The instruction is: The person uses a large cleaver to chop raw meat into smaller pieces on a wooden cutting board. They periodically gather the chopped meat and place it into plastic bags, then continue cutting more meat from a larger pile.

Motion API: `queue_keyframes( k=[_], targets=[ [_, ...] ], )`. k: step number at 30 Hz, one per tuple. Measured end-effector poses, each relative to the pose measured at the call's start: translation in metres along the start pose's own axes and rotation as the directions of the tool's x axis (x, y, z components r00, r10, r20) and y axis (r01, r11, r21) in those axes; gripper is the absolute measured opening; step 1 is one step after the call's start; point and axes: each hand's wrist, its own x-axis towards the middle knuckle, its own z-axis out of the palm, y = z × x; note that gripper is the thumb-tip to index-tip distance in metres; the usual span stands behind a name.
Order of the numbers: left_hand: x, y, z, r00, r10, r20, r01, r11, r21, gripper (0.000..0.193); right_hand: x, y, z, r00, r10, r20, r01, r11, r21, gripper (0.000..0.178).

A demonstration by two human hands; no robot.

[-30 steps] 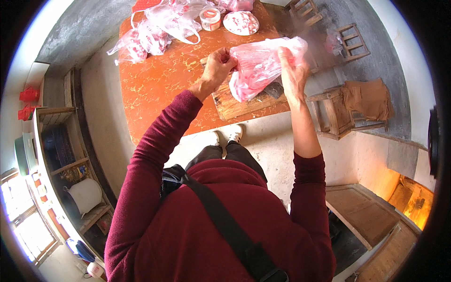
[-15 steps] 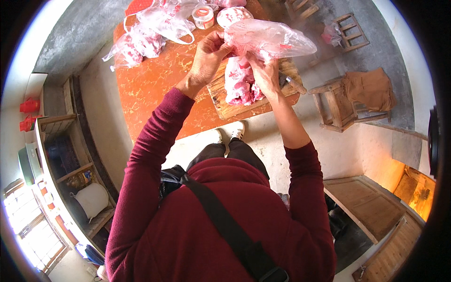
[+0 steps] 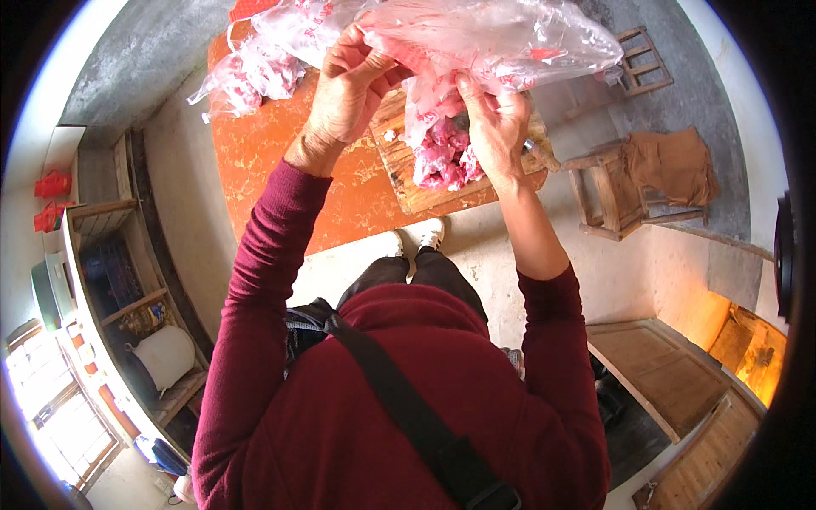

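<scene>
A clear plastic bag [image 3: 501, 38] with red print is stretched between my two hands above the table. My left hand [image 3: 350, 85] pinches its left edge, fingers closed. My right hand [image 3: 495, 119] grips the lower side of the bag between thumb and fingers. Beneath them, pieces of raw pink meat [image 3: 444, 157] lie on a wooden cutting board [image 3: 408, 197]; the bag and my right hand hide part of them. A knife handle [image 3: 544, 155] shows just right of my right hand, its blade mostly hidden.
More bagged meat [image 3: 255, 76] sits at the far left of the orange-brown table [image 3: 297, 170]. A wooden chair [image 3: 608, 187] with a brown cloth [image 3: 671, 166] stands to the right, and a small wooden stool [image 3: 642, 64] farther back. Shelving [image 3: 153, 331] lines the left wall.
Both hands have risen and moved apart, lifting and spreading the bag wider. It now covers the round tub and the white item at the table's back. More of the meat below shows.
</scene>
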Motion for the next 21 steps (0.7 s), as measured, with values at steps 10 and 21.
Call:
queue_keyframes(
  k=[10, 21],
  targets=[
    [0.009, 0.014, 0.015, 0.995, 0.021, 0.094, -0.022, 1.000, 0.010, 0.028, 0.010, -0.034, -0.006, 0.991, -0.027, -0.128, 0.040, 0.994, 0.102, 0.019],
    [0.007, 0.031, -0.043, 0.972, 0.134, 0.194, -0.141, 0.990, 0.022, 0.025, 0.025, -0.032, 0.008, 0.984, -0.171, -0.045, 0.175, 0.978, 0.117, 0.016]
  ],
)
